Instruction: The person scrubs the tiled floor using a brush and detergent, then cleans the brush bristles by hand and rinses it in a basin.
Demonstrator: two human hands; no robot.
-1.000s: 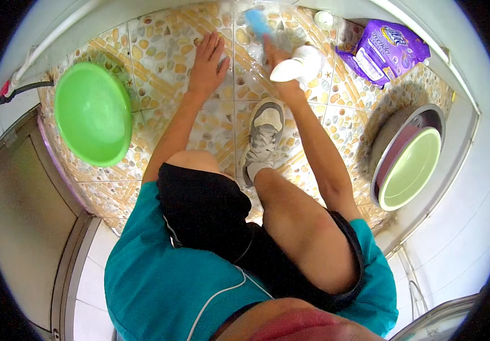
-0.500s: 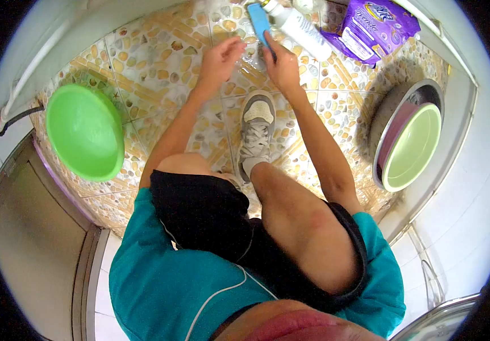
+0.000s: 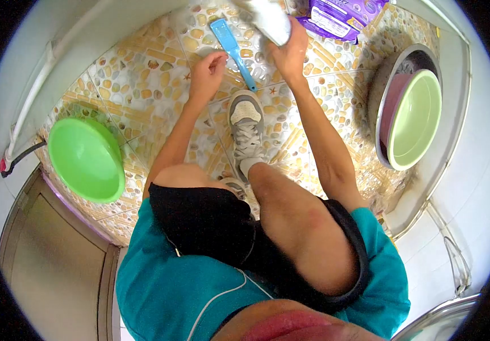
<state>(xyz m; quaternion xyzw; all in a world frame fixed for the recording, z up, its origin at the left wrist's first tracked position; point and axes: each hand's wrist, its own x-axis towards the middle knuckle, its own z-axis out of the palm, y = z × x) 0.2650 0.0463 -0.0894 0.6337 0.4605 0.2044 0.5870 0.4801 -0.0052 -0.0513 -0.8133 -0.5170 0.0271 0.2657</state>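
Note:
On the wet pebble-patterned floor [image 3: 159,85] lies a blue brush [image 3: 232,51], its handle end close to the toe of a shoe [image 3: 246,122]. My right hand [image 3: 292,54] is wrapped round a white bottle [image 3: 272,21], which is blurred and tilted above the floor. My left hand [image 3: 208,74] hovers left of the brush with its fingers curled inward; whether anything small is between them is hidden.
A green basin [image 3: 86,159] sits at the left, near a pipe and a door. At the right a metal basin [image 3: 378,108] holds a pink and a pale green basin [image 3: 415,122]. A purple bag [image 3: 341,17] lies at the top.
The blue brush has left my right hand and lies on the floor. That hand has taken hold of the white bottle. My left hand has drawn back slightly, and the view has shifted.

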